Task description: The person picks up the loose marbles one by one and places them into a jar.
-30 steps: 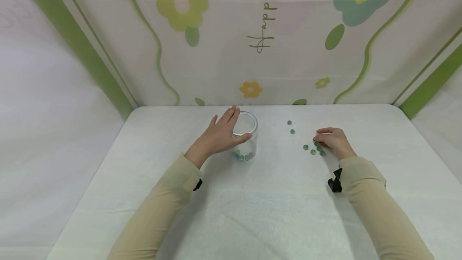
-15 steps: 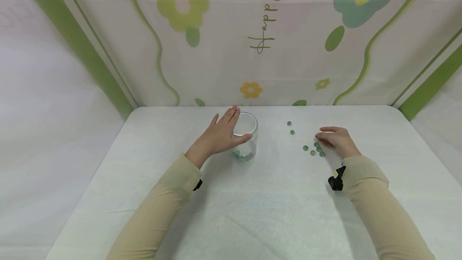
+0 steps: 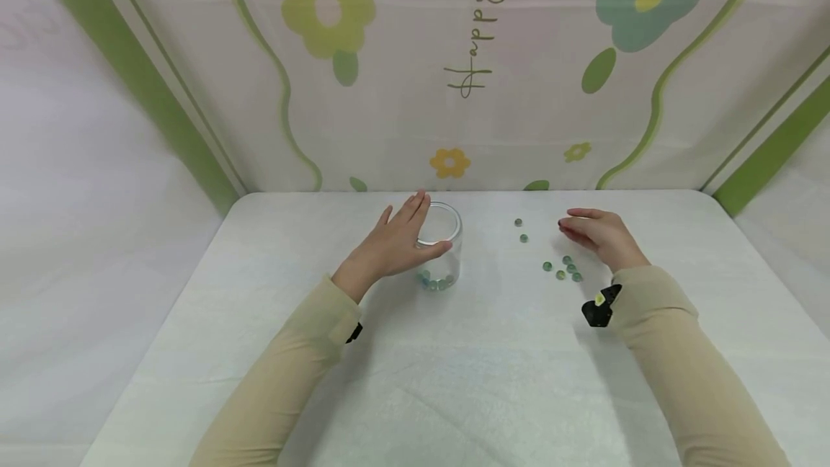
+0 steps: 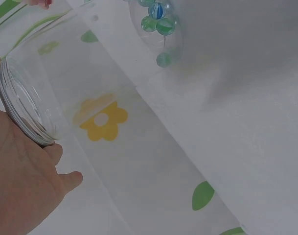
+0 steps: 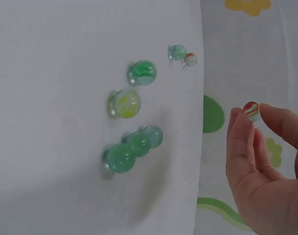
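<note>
A clear glass jar stands upright on the table, with several green and blue marbles at its bottom. My left hand rests against the jar's rim from the left, thumb across the near side and fingers straight along the far side. Above the table at the right, my right hand pinches a clear marble with a red and white swirl between thumb and fingertips. Below that hand lies a loose group of green marbles and a yellow-green marble.
Two more marbles lie apart toward the back: a greenish marble and a reddish marble. A white cloth covers the table. Behind its back edge rises a flower-printed curtain.
My right hand has picked a marble out of the group, lifted it and moved toward the back of the table. The left hand and the jar have stayed in place.
</note>
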A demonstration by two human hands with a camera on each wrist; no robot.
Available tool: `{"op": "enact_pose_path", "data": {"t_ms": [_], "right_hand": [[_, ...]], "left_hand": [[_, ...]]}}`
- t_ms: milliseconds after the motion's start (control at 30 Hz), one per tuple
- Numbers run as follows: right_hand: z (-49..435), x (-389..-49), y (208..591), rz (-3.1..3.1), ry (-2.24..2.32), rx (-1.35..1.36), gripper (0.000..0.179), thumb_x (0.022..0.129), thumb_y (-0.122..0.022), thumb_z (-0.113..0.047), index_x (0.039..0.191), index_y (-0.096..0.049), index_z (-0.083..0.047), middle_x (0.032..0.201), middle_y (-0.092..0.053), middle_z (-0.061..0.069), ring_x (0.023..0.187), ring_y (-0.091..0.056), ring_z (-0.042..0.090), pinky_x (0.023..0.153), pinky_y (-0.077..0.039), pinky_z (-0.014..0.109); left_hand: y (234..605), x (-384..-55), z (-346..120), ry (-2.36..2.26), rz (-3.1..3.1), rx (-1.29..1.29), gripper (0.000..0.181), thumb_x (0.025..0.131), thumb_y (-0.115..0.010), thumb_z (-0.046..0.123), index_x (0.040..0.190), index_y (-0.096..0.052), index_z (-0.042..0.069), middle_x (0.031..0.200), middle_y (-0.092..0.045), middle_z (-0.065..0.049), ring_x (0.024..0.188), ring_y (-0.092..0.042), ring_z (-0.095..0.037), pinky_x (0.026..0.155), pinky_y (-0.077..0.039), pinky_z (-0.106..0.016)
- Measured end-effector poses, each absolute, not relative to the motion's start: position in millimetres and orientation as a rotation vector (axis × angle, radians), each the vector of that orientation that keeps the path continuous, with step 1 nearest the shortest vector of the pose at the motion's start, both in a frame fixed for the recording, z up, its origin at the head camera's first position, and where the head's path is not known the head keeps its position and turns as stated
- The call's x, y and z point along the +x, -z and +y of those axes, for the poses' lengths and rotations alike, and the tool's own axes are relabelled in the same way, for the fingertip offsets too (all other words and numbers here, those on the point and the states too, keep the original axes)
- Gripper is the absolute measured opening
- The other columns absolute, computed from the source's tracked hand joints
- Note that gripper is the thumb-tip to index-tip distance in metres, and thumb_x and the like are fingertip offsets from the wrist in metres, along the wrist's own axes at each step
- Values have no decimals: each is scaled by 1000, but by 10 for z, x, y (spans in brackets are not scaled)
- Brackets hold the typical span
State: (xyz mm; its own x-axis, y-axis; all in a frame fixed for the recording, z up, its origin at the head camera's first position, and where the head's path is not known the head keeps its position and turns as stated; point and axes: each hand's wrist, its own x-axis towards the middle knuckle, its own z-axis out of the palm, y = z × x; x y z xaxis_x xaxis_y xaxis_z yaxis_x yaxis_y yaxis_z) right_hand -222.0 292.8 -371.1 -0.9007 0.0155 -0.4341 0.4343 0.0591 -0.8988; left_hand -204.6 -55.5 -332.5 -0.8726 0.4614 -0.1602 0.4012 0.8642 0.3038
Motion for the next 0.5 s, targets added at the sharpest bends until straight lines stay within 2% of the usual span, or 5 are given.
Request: {"op": "enact_pose_path", "data": {"t_ms": [67, 200, 333, 400, 500], "right_hand": [[2885, -2227, 3659, 1987, 1957, 421, 30, 94, -58, -9, 122, -47, -10, 77, -67, -18, 79, -64, -7, 84, -52, 12], [2758, -2237, 3545, 1932, 2020, 342, 31, 94, -57, -7, 123, -45, -8, 79, -68, -15, 80, -65, -6, 83, -52, 11], [2592, -2234, 3435, 1918, 2061, 255, 23, 94, -57, -6, 115, -48, -10, 81, -68, -14, 81, -66, -4, 81, -52, 11], [2499, -2230, 3381, 1937, 2053, 218, 26, 94, -57, -7, 118, -48, -8, 83, -67, -13, 82, -66, -4, 81, -52, 11], [2354, -2214, 3292, 1974, 2017, 177, 39, 95, -56, -8, 132, -44, -2, 85, -65, -14, 83, -65, -4, 83, -52, 11]], "left_hand": [[3322, -2044, -555, -387, 2808, 660, 93, 92, -38, 67, 154, 0, 10, 163, 5, -1, 151, 0, -16, 123, 0, -48], [3319, -2044, -554, -391, 2810, 662, 93, 92, -38, 67, 154, 0, 10, 163, 5, -1, 151, -1, -16, 123, 0, -48], [3330, -2046, -556, -400, 2812, 658, 93, 91, -38, 68, 154, 0, 10, 163, 5, -1, 151, -1, -16, 123, 0, -47], [3337, -2046, -556, -405, 2815, 658, 93, 91, -38, 68, 154, 0, 10, 163, 4, -1, 151, -1, -15, 123, -1, -47], [3347, -2047, -557, -407, 2819, 659, 94, 91, -39, 68, 155, 0, 11, 163, 3, -1, 151, -2, -15, 123, -1, -48]]}}
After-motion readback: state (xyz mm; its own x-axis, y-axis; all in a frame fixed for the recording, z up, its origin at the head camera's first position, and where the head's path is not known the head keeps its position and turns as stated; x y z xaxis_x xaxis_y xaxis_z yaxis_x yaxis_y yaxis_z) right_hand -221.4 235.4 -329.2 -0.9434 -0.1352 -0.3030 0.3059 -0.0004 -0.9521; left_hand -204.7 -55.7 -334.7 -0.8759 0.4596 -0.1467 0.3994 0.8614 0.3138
